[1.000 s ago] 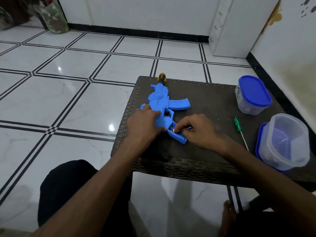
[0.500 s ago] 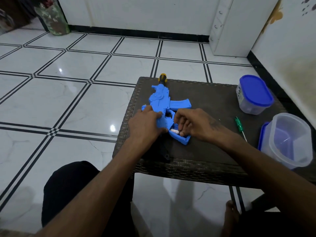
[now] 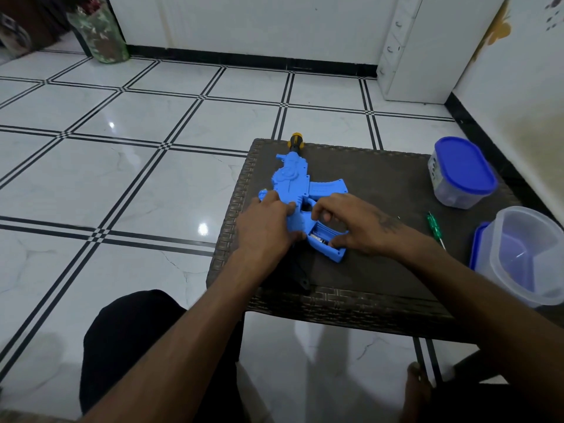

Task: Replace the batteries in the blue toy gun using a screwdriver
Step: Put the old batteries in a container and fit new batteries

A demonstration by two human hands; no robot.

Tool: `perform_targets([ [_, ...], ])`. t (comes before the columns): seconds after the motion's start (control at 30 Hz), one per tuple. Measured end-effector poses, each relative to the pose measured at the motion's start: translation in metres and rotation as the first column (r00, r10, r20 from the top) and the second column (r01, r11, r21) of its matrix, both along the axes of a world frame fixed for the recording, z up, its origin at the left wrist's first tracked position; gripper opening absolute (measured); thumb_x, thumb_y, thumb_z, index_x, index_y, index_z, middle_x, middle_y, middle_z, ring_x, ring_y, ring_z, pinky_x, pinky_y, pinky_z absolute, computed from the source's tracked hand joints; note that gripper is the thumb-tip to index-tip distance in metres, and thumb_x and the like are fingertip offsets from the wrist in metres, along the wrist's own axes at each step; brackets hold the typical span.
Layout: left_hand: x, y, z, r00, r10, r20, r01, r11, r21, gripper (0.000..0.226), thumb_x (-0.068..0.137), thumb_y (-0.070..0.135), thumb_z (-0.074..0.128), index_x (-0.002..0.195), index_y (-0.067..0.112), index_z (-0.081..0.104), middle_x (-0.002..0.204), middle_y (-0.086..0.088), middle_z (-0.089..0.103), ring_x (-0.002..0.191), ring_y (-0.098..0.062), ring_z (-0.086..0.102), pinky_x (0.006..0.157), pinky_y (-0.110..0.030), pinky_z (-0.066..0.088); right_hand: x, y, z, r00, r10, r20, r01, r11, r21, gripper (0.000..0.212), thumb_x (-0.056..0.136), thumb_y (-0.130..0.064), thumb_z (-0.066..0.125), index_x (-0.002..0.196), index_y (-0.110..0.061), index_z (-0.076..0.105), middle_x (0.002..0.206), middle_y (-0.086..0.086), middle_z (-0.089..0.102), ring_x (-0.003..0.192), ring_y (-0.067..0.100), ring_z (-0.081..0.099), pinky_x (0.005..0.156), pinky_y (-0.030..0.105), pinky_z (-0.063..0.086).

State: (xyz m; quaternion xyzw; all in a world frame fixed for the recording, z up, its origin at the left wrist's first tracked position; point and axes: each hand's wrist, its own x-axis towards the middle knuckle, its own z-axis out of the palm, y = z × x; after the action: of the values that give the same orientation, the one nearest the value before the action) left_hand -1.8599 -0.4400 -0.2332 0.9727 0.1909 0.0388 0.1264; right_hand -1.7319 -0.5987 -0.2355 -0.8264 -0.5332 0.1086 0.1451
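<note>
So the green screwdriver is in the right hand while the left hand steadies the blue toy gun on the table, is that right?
Not quite. In the head view the green screwdriver lies on the table, apart from the right hand, whose fingers are at the open battery slot in the grip. The left hand does steady the blue toy gun on the table.

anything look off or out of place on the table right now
Nothing is spilled or broken. The blue toy gun lies flat with its grip battery compartment open, as the job needs. The only oddity: the clear container at the right sits tilted on its blue lid near the table edge.
</note>
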Motion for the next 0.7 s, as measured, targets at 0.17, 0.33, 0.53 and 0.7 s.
perform_targets([
  [0.17, -0.001, -0.002, 0.0, 1.0, 0.002, -0.015, -0.002, 1.0, -0.005, 0.061, 0.081, 0.057, 0.066, 0.135, 0.032, 0.053, 0.126, 0.0, 0.048, 0.121, -0.023, 0.048, 0.088, -0.042, 0.051, -0.006, 0.015, -0.008, 0.999, -0.043, 0.004, 0.043, 0.995, 0.087, 0.042, 0.076, -0.023, 0.076, 0.099, -0.039, 0.044, 0.083, -0.018, 0.044, 0.077, -0.001, 0.045, 0.068, 0.03, 0.043],
  [0.33, 0.0, -0.003, 0.0, 1.0, -0.002, -0.019, 0.002, 1.0, -0.006, 0.06, 0.083, 0.056, 0.065, 0.136, 0.031, 0.052, 0.128, 0.0, 0.047, 0.121, -0.023, 0.048, 0.087, -0.04, 0.049, -0.01, 0.017, -0.003, 0.997, -0.073, -0.008, 0.074, 0.995, 0.068, 0.039, 0.076, -0.022, 0.078, 0.098, -0.035, 0.048, 0.082, -0.016, 0.046, 0.075, 0.001, 0.047, 0.066, 0.028, 0.043],
  [0.53, 0.001, -0.007, 0.006, 0.997, -0.001, -0.071, 0.0, 1.0, -0.017, 0.06, 0.083, 0.052, 0.066, 0.136, 0.028, 0.051, 0.133, -0.003, 0.045, 0.125, -0.027, 0.043, 0.094, -0.045, 0.048, -0.012, -0.009, 0.021, 0.987, -0.153, -0.041, 0.157, 0.98, 0.119, 0.029, 0.08, -0.016, 0.078, 0.101, -0.026, 0.06, 0.087, -0.011, 0.055, 0.075, 0.005, 0.053, 0.068, 0.021, 0.042],
  [0.7, 0.009, -0.031, 0.014, 0.999, -0.048, 0.021, 0.046, 0.994, 0.102, 0.054, 0.084, 0.046, 0.066, 0.132, 0.025, 0.055, 0.129, -0.007, 0.052, 0.122, -0.031, 0.044, 0.101, -0.043, 0.04, -0.016, -0.062, 0.048, 0.959, -0.268, -0.093, 0.281, 0.939, 0.196, 0.02, 0.082, -0.013, 0.076, 0.098, -0.02, 0.065, 0.084, -0.008, 0.062, 0.068, 0.009, 0.058, 0.062, 0.01, 0.044],
])
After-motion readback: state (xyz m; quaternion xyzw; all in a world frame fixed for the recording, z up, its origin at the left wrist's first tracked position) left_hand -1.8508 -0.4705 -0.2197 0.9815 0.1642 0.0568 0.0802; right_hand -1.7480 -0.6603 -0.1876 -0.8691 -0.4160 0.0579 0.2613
